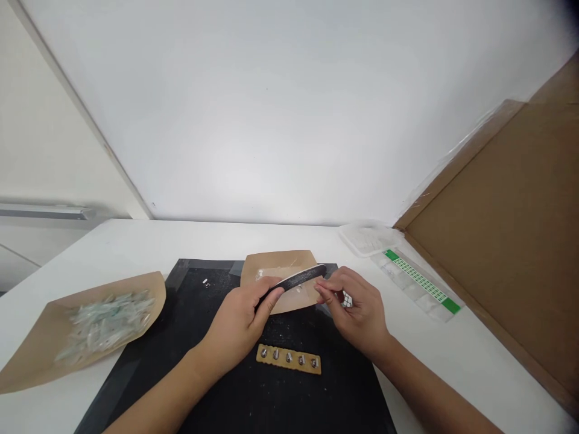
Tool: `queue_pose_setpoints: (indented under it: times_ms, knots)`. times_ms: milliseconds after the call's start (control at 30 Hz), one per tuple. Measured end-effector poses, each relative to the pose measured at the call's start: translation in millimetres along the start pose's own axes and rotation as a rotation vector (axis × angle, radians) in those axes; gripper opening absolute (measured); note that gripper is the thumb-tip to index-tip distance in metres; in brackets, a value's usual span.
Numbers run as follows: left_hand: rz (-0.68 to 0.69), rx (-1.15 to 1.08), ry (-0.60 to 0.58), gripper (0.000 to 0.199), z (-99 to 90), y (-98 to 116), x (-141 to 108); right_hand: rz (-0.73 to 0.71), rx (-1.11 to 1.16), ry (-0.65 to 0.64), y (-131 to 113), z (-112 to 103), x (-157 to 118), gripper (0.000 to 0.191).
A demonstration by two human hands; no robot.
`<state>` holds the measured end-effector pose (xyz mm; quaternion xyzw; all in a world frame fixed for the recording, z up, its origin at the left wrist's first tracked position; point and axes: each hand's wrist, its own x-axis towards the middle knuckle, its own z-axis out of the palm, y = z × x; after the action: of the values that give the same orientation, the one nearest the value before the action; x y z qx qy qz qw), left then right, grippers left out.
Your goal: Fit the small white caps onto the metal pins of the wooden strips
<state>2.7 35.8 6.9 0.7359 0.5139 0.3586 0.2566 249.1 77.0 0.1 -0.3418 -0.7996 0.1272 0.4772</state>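
My left hand [246, 307] is closed around one end of a black nail file [301, 278] with a pale edge, its thumb on top. The file slants up to the right over a brown paper tray [271, 259]. Close to the file's far end, my right hand [355, 301] is pinched, thumb against fingers; whatever sits between the tips is too small to make out. Below both hands lies a tan strip [288, 358] with several small metallic round pieces in a row. A white gridded item [347, 299] shows partly behind my right hand.
A black mat [217, 355] with white specks covers the table's middle. At left, a larger brown paper tray [27, 355] holds clear plastic pieces [108, 319]. A green-and-white label strip [423, 280] on clear plastic lies right, near a cardboard panel [506, 241]. A white wall rises behind.
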Motion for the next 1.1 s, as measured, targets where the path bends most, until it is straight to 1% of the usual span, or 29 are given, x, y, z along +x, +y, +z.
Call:
queue_pose_setpoints:
  times_ms: [100,167,267,400,467,533,667,733,833,933,1000,1100]
  knots:
    - [0.052,-0.009,-0.004,0.031,0.2,-1,1,-0.038,-0.013,-0.145,-2,2,-3,0.014]
    - [0.073,-0.013,-0.039,0.032,0.6,-1,1,-0.062,-0.033,-0.185,-3,3,-4,0.015]
    - [0.082,-0.071,-0.057,0.034,1.3,2,1,-0.047,-0.038,-0.134,-7,7,-3,0.014]
    - [0.072,-0.167,-0.037,0.031,1.5,6,-1,-0.037,0.007,-0.095,-17,12,2,0.017]
    - [0.065,-0.192,-0.011,0.030,0.7,7,-1,-0.042,-0.009,-0.053,-22,15,3,0.018]
    - [0.055,-0.208,0.016,0.030,-0.4,9,-2,-0.056,-0.091,0.009,-27,19,3,0.019]
    - [0.002,-0.249,0.044,0.034,-1.9,11,-2,-0.137,-0.362,0.120,-32,28,3,0.021]
    - [-0.019,-0.258,0.075,0.036,-1.3,12,-2,-0.181,-0.456,0.120,-31,32,4,0.021]
    - [-0.017,-0.239,0.125,0.036,1.2,10,-3,-0.208,-0.449,0.060,-29,38,6,0.021]
    - [0.033,-0.168,0.159,0.031,4.2,8,-4,-0.182,-0.375,0.044,-28,45,6,0.027]
    - [0.084,-0.129,0.193,0.029,6.1,7,-6,-0.164,-0.347,0.056,-27,47,6,0.029]
    - [0.132,-0.124,0.242,0.026,8.6,8,-7,-0.117,-0.311,0.098,-26,47,8,0.028]
